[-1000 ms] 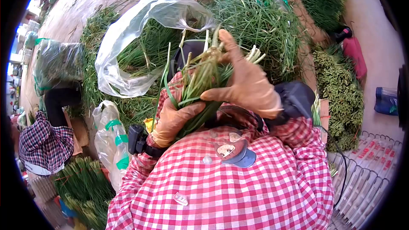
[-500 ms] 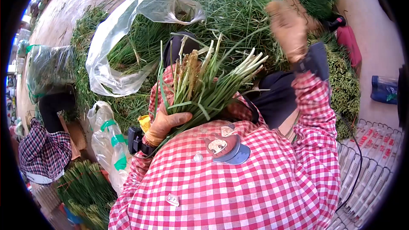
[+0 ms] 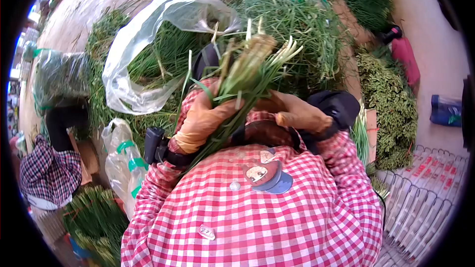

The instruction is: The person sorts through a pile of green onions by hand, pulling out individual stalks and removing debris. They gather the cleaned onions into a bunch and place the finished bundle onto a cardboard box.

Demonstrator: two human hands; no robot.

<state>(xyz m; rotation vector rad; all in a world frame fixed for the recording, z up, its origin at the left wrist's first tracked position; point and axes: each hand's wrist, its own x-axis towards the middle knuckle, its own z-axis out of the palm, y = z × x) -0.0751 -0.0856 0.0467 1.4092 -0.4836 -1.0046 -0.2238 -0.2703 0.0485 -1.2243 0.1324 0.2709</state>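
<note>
A bunch of long green stalks (image 3: 247,66) with pale root ends pointing up and away stands in front of my chest. Around its lower left part my left hand (image 3: 203,121) is wrapped, in an orange-brown glove. My right hand (image 3: 297,111), gloved alike, is at the right side of the bunch; its thumb shows, but its other fingertips are hidden behind the stalks. What it holds, if anything, cannot be made out. The stalks' green ends run down past my left wrist.
Beyond the bunch lie an open clear plastic bag (image 3: 131,34) and a heap of loose green stalks (image 3: 297,34). Another person in a checked top (image 3: 52,168) is at the left. Green bundles (image 3: 386,104) and a wire rack (image 3: 420,193) are at the right.
My right hand has come down from the upper right to the bunch. The stalks' root ends are more closely gathered. My left hand still holds the bunch.
</note>
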